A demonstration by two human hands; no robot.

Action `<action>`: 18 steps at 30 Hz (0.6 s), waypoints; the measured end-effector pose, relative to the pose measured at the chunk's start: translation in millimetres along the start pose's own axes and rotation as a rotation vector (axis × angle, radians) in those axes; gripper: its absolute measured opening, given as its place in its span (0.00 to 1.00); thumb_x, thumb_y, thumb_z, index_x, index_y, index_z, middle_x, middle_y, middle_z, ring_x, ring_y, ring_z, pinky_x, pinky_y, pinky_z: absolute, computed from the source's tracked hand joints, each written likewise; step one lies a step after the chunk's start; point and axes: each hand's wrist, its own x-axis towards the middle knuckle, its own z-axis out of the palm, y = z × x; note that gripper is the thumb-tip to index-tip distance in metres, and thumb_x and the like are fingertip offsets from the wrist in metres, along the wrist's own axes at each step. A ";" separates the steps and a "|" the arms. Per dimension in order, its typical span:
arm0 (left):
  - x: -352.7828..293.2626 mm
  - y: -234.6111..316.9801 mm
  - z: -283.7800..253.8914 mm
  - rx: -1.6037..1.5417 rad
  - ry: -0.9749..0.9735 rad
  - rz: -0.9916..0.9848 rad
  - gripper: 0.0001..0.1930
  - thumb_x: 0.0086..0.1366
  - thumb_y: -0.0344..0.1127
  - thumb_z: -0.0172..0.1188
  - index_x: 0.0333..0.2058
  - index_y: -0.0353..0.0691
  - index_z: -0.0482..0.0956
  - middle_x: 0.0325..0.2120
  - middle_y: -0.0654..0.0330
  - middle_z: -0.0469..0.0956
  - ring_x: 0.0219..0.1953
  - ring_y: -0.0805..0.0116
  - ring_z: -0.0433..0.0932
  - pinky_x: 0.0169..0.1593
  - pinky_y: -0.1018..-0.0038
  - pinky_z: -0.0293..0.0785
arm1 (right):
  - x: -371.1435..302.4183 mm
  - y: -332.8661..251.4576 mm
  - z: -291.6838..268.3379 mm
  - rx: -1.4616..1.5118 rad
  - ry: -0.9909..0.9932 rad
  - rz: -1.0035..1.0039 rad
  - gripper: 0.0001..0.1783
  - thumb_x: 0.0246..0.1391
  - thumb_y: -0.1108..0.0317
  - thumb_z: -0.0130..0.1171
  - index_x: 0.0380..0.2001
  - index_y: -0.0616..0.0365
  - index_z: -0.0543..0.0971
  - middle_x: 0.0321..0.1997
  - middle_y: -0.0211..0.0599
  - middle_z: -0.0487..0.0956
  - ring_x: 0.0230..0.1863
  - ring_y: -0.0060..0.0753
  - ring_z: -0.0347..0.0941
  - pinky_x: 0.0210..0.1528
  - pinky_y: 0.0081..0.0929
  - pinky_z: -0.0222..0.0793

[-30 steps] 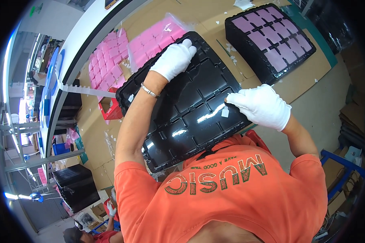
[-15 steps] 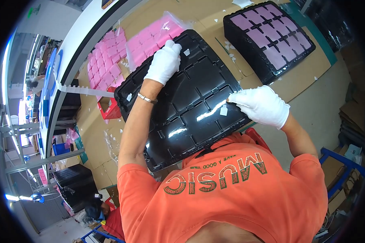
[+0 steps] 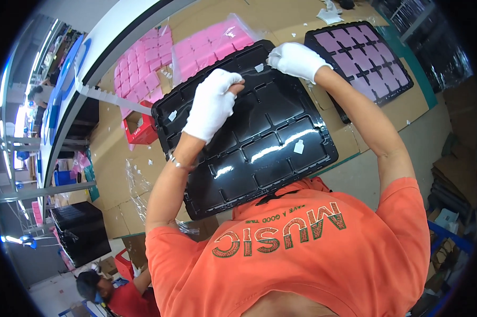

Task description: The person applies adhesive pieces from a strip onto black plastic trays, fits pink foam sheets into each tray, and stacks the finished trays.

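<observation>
A large black plastic tray (image 3: 238, 168) with a grid of shallow compartments lies in front of me. White tags sit near its corners: one tag (image 3: 172, 115) far left, another tag (image 3: 259, 68) at the far edge, a third tag (image 3: 299, 146) near right. My left hand (image 3: 211, 105), in a white glove with a bare fingertip showing, is curled above the tray's far left part; what it holds, if anything, is hidden. Also gloved, my right hand (image 3: 297, 59) reaches over the far right corner, fingers pinched close to the far tag. Whatever lies between them is too small to make out.
Behind the tray lie pink foam pads (image 3: 143, 63) and a bagged pink stack (image 3: 212, 42). A black tray with purple pads (image 3: 365, 61) stands at the far right. At left are a red box (image 3: 140, 129) and a strip of white tags (image 3: 111, 98). A co-worker (image 3: 125, 296) is at lower left.
My right hand has moved from the tray's near right side to its far right corner. My left hand has drawn back from the far edge, toward me.
</observation>
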 end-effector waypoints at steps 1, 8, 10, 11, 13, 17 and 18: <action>-8.8 3.8 -8.1 -0.016 0.007 0.005 0.07 0.58 0.25 0.64 0.36 0.36 0.80 0.31 0.56 0.78 0.32 0.62 0.79 0.37 0.75 0.73 | 9.0 2.9 1.9 -0.047 -0.019 -0.011 0.23 0.57 0.52 0.53 0.40 0.62 0.82 0.31 0.48 0.81 0.36 0.50 0.77 0.44 0.37 0.72; -79.2 18.3 -57.2 -0.072 0.119 -0.042 0.07 0.56 0.22 0.64 0.34 0.34 0.79 0.31 0.57 0.78 0.33 0.63 0.78 0.39 0.73 0.73 | 28.9 -32.0 -10.3 0.237 -0.276 0.313 0.22 0.59 0.50 0.56 0.28 0.60 0.83 0.17 0.28 0.72 0.14 0.20 0.63 0.16 0.22 0.56; -98.5 18.5 -62.1 -0.137 0.158 -0.121 0.06 0.57 0.20 0.63 0.34 0.32 0.78 0.31 0.58 0.78 0.33 0.68 0.78 0.39 0.76 0.73 | 31.0 -26.8 -10.4 0.387 -0.322 0.369 0.19 0.58 0.52 0.58 0.26 0.57 0.82 0.15 0.22 0.69 0.12 0.14 0.60 0.14 0.18 0.50; -107.9 15.9 -64.0 -0.150 0.171 -0.121 0.06 0.57 0.20 0.63 0.34 0.32 0.78 0.31 0.58 0.78 0.33 0.68 0.78 0.39 0.76 0.73 | 32.3 -28.8 -12.0 0.369 -0.326 0.370 0.19 0.58 0.52 0.58 0.26 0.57 0.82 0.15 0.22 0.69 0.12 0.14 0.60 0.14 0.18 0.50; -126.6 6.9 -67.2 -0.189 0.223 -0.185 0.06 0.58 0.21 0.63 0.36 0.34 0.79 0.30 0.59 0.78 0.30 0.69 0.79 0.34 0.77 0.73 | 34.2 -30.4 -14.0 0.375 -0.257 0.402 0.18 0.58 0.54 0.58 0.26 0.57 0.82 0.15 0.28 0.73 0.13 0.20 0.64 0.16 0.22 0.59; -163.2 2.9 -68.5 -0.420 0.307 -0.412 0.06 0.59 0.20 0.62 0.36 0.33 0.79 0.31 0.59 0.79 0.32 0.73 0.78 0.36 0.79 0.73 | 31.1 -23.0 -7.0 0.055 -0.224 0.311 0.22 0.54 0.49 0.61 0.21 0.59 0.81 0.15 0.32 0.73 0.14 0.26 0.67 0.19 0.26 0.62; -172.6 -2.3 -65.4 -0.459 0.331 -0.419 0.06 0.60 0.21 0.62 0.37 0.32 0.79 0.33 0.60 0.79 0.33 0.75 0.77 0.37 0.80 0.73 | 31.3 -23.8 -5.5 0.043 -0.227 0.314 0.22 0.54 0.49 0.61 0.21 0.59 0.81 0.15 0.32 0.73 0.14 0.26 0.67 0.19 0.26 0.62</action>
